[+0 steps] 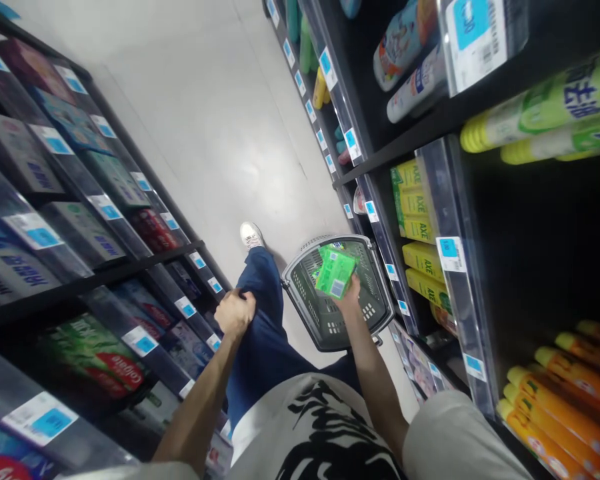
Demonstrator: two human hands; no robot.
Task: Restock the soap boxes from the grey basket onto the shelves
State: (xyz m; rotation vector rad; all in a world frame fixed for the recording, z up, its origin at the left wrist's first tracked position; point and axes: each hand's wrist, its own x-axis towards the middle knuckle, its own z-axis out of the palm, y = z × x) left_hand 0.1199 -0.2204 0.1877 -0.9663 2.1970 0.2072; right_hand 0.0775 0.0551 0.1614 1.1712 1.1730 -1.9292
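Note:
My right hand is closed on a bright green package with a pale barcode label, its fingers partly hidden by the pack. Both are over the open top of a dark grey shopping basket. Part of another green item shows behind the package inside the basket, too covered to name. My left hand is curled into a fist against the thigh of my blue trousers, and no object shows in it.
Black shelves flank the aisle. Toothpaste boxes fill the left side; yellow AXE boxes, orange bottles and green-yellow bottles are on the right. Shelf edges come close to the basket. Pale floor runs ahead.

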